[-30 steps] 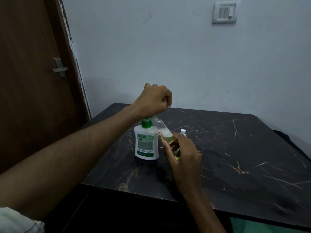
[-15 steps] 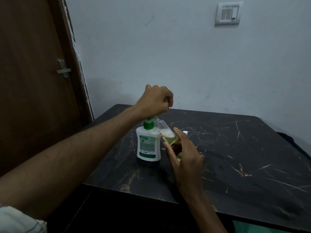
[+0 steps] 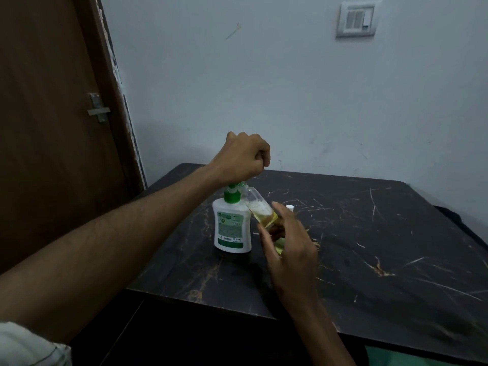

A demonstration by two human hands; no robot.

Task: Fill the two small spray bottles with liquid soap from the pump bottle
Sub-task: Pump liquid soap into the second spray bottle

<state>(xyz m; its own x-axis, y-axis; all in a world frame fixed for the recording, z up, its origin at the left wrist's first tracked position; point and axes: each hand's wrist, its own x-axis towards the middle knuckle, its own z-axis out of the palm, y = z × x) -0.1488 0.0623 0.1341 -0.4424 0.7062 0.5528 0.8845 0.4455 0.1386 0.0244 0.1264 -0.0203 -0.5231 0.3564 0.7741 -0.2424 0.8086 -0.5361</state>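
A white pump bottle (image 3: 231,228) with a green pump head stands on the dark table (image 3: 369,233). My left hand (image 3: 241,158) is curled into a fist and presses down on the pump head from above. My right hand (image 3: 287,249) grips a small clear spray bottle (image 3: 261,208) with no cap, tilted so its mouth meets the pump nozzle. Yellow-green soap with white foam on top fills its lower part. Behind my right hand a small white cap (image 3: 290,206) peeks out; what it belongs to is hidden.
The table is dark marble with pale streaks, pushed against a grey-white wall. A brown door (image 3: 52,128) with a metal latch stands at the left. A switch plate (image 3: 356,19) is high on the wall.
Both hands keep their places on the pump head and the small bottle. Only the view has shifted slightly.
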